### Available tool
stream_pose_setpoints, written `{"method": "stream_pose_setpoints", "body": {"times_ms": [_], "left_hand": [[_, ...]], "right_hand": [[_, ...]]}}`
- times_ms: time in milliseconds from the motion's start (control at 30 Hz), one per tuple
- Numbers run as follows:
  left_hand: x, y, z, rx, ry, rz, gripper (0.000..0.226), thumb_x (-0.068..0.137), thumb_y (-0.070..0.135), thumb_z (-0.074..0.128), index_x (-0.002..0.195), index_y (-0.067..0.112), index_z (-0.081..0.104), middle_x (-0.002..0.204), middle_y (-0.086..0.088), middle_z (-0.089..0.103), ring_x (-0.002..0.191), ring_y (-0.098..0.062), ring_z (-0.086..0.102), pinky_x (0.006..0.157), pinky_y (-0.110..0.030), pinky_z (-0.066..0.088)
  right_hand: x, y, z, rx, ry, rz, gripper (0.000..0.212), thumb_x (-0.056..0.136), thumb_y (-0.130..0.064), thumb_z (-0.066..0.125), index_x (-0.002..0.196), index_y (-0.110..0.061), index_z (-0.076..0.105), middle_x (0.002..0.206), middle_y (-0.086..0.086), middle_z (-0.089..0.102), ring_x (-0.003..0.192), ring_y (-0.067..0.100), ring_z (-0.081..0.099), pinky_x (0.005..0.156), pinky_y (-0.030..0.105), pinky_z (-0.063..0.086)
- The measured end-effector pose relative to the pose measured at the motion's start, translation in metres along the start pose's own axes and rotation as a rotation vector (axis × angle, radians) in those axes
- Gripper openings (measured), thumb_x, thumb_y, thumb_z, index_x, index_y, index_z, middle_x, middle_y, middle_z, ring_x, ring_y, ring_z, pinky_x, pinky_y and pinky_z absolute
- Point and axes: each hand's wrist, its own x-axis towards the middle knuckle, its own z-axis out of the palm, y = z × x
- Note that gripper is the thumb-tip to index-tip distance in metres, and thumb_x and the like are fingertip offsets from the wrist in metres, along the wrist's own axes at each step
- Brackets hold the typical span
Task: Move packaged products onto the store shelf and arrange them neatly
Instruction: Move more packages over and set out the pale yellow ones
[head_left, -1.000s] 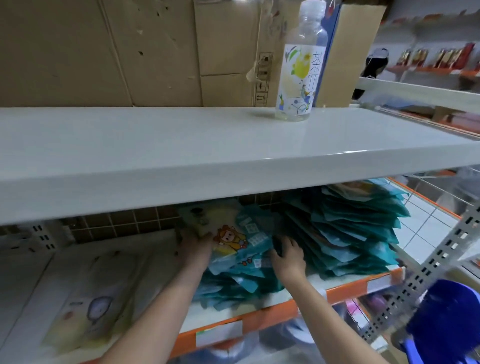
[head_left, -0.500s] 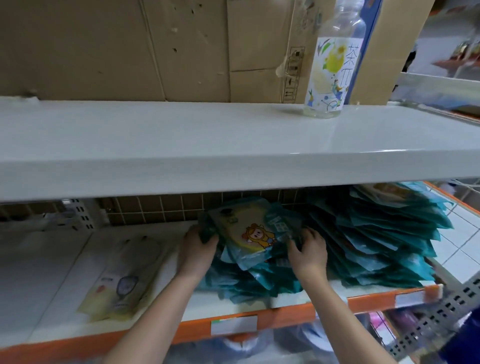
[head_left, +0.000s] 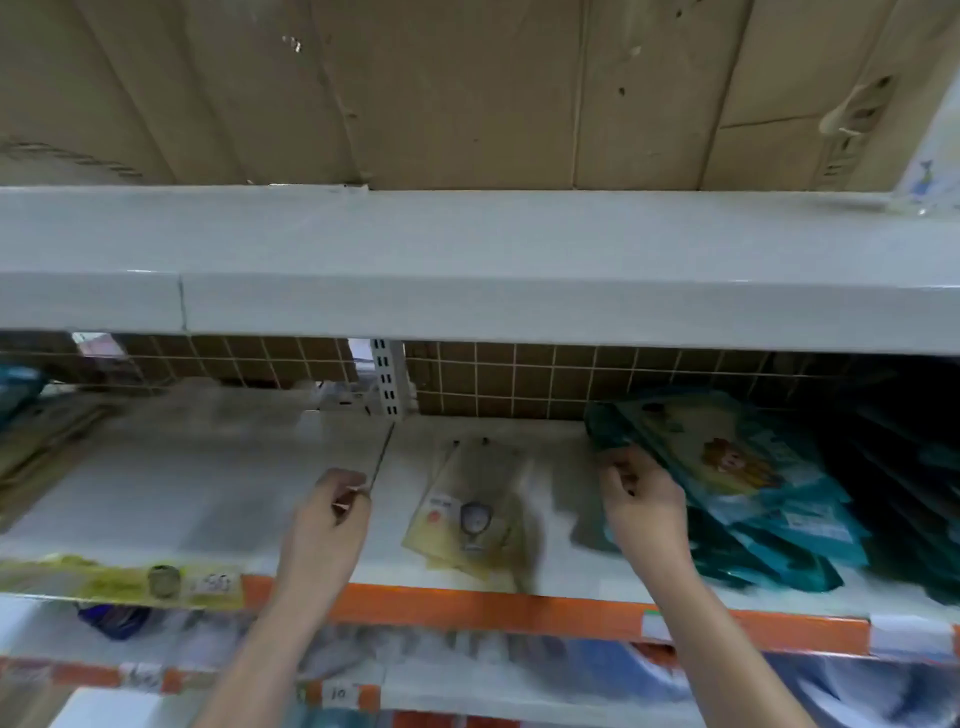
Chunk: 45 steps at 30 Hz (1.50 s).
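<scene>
Stack of glossy teal pouches (head_left: 727, 478) lies flat on the white shelf (head_left: 208, 483), immediately right of the right hand (head_left: 644, 499), whose curled fingers touch its left edge, grip unclear through blur, while left hand (head_left: 330, 519) hovers loosely curled, empty, farther left.

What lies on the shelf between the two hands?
In the head view, a flat pale-yellow packet lies on the white shelf between the left hand and right hand.

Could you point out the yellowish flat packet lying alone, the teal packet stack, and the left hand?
Yellowish flat packet (head_left: 470, 519): head view, printed front.
Teal packet stack (head_left: 727, 462): head view, top packet's face.
Left hand (head_left: 332, 525): head view, back of hand.
</scene>
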Motion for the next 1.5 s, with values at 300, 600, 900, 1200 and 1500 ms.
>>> {"method": "stream_pose_setpoints", "body": {"times_ms": [300, 600, 900, 1200, 1500], "left_hand": [[0.015, -0.101, -0.156, -0.005, 0.041, -0.084, 0.029, 0.090, 0.000, 0.055, 0.084, 0.028, 0.059, 0.070, 0.000, 0.067, 0.072, -0.031, 0.065, 0.062, -0.035, 0.048], [0.024, -0.161, -0.251, 0.114, 0.180, -0.188, 0.025, 0.088, 0.005, 0.058, 0.076, 0.026, 0.059, 0.064, -0.003, 0.065, 0.064, -0.028, 0.062, 0.064, -0.042, 0.047], [0.047, -0.167, -0.273, 0.118, 0.231, -0.267, 0.026, 0.092, 0.013, 0.052, 0.079, 0.036, 0.056, 0.081, -0.002, 0.066, 0.072, -0.026, 0.064, 0.046, -0.025, 0.050], [0.073, -0.192, -0.310, 0.124, 0.369, -0.352, 0.011, 0.093, 0.022, 0.052, 0.092, 0.028, 0.062, 0.090, -0.004, 0.069, 0.083, -0.025, 0.064, 0.077, -0.040, 0.051], [0.147, -0.247, -0.389, 0.288, 0.458, -0.378, 0.035, 0.092, 0.038, 0.052, 0.120, 0.017, 0.057, 0.114, -0.003, 0.062, 0.095, -0.025, 0.060, 0.074, -0.037, 0.048]], "right_hand": [[-0.069, -0.095, 0.140, 0.097, -0.279, 0.001, 0.012, 0.094, -0.020, 0.053, 0.095, -0.030, 0.059, 0.085, -0.004, 0.067, 0.082, 0.018, 0.064, 0.072, 0.034, 0.051], [-0.115, -0.147, 0.237, 0.051, -0.487, -0.055, 0.014, 0.092, -0.017, 0.054, 0.091, -0.030, 0.058, 0.083, -0.007, 0.068, 0.076, 0.011, 0.066, 0.076, 0.037, 0.055], [-0.097, -0.172, 0.295, 0.042, -0.633, -0.109, 0.022, 0.092, -0.020, 0.057, 0.080, -0.038, 0.056, 0.082, -0.010, 0.066, 0.078, 0.010, 0.066, 0.079, 0.037, 0.055], [-0.085, -0.201, 0.342, 0.041, -0.706, -0.194, 0.020, 0.092, -0.022, 0.055, 0.081, -0.039, 0.056, 0.083, -0.009, 0.065, 0.078, 0.010, 0.065, 0.080, 0.037, 0.055], [-0.095, -0.246, 0.411, 0.032, -0.675, -0.206, 0.022, 0.092, -0.019, 0.056, 0.079, -0.037, 0.057, 0.082, -0.008, 0.065, 0.078, 0.011, 0.065, 0.079, 0.038, 0.054]]}}
